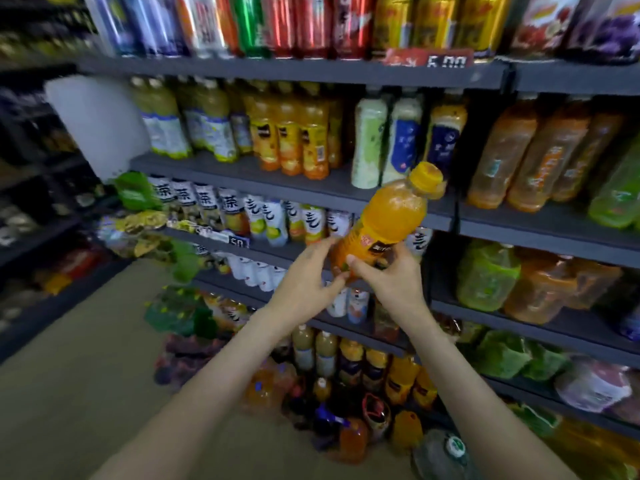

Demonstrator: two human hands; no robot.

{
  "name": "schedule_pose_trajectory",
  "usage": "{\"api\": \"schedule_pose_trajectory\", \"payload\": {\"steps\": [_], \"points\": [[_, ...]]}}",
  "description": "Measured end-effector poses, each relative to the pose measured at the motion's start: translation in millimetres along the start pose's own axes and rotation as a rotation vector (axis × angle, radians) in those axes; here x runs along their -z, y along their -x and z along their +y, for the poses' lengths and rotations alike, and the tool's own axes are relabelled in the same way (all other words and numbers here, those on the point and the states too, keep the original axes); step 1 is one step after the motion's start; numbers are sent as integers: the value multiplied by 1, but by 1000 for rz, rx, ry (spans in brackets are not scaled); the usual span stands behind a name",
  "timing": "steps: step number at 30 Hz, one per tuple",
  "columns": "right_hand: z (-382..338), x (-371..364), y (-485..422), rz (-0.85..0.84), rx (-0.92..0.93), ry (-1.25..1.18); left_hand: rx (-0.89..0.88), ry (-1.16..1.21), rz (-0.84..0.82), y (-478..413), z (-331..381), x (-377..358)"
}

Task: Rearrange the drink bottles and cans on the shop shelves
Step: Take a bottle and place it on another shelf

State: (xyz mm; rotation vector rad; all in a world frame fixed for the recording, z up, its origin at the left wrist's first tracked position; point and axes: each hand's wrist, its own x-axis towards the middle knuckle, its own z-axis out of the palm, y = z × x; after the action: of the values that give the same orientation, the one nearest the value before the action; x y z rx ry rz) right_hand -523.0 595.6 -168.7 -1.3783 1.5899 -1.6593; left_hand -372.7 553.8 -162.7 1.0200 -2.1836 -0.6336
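Note:
An orange juice bottle (388, 216) with a yellow cap is held tilted to the right in front of the shelves, cap up. My right hand (388, 282) grips its lower labelled part from below. My left hand (308, 278) touches the bottle's bottom end from the left with its fingertips and thumb curled round it. Matching orange juice bottles (291, 136) stand in a row on the second shelf (311, 190), up and to the left. White and green milk-drink bottles (384, 140) stand beside a gap just behind the held bottle's cap.
Cans (277, 22) fill the top shelf. Tea bottles (242, 209) line the third shelf. Large orange and green bottles (540, 154) fill the right-hand bay. Several bottles and packs (346, 410) sit on the floor at the shelf's foot. The beige aisle floor (86, 375) lies left.

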Motion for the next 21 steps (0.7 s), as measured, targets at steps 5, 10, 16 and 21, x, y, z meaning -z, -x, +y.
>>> {"api": "schedule_pose_trajectory", "payload": {"steps": [5,10,16,21], "points": [[-12,-66,-37,3,59,-41,-18,-34,91,-28,-41,42],[-11,-104,-99,102,112,-68,-31,-61,102,-71,-97,61],[-7,-158,-165,34,119,-64,-51,-66,194,-130,-145,88],[-6,-219,-203,-101,121,-32,-48,-74,266,-168,-189,115]]}}
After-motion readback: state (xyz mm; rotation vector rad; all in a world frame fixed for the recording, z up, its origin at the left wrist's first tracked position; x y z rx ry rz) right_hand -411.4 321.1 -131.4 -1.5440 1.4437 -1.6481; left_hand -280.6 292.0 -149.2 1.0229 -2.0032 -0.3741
